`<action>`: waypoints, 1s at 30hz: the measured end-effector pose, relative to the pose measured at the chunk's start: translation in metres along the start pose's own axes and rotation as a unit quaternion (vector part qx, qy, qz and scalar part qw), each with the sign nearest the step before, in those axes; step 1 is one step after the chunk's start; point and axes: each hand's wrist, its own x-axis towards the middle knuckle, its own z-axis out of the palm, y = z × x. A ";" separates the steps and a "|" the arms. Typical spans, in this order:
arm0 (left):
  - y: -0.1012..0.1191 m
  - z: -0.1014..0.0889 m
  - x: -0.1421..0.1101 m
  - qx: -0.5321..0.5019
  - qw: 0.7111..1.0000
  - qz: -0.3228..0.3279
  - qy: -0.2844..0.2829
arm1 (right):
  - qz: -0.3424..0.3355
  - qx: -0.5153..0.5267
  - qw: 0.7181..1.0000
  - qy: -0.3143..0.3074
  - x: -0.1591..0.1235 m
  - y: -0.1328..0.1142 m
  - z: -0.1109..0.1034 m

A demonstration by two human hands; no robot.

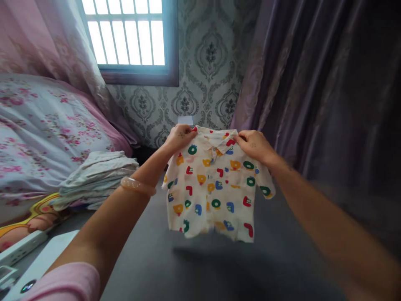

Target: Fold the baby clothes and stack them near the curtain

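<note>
While we hold the small shirt (213,188) in front of us, it hangs straight below our fingers, spread out above the grey surface (138,246), where its shadow shows. Our left hand (181,137) pinches one end of the collar (221,140), and our right hand (255,145) pinches the other end. The fingers of both hands are closed narrowly on the cloth. Since both hands touch the shirt, neither of them is nearer to it; the left one is only slightly higher in our view. The long axis of its body goes from collar to hem, downward from our fingers and across the line between the hands. The sleeves hang free at the two sides, and the hem is a little blurred. To the left of the shirt, well apart, is a folded pile (102,173) beside the bed (46,121).
</note>
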 end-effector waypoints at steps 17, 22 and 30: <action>0.009 -0.012 -0.021 -0.056 0.992 0.091 -0.065 | -0.010 0.125 0.986 -0.107 -0.021 0.001 -0.001; 0.001 -0.030 -0.024 -0.144 0.964 0.003 -0.224 | 0.063 0.274 0.946 -0.161 -0.024 0.020 -0.010; -0.009 0.006 -0.004 -0.176 0.975 -0.009 -0.138 | 0.002 -0.047 0.995 0.083 0.004 0.034 0.020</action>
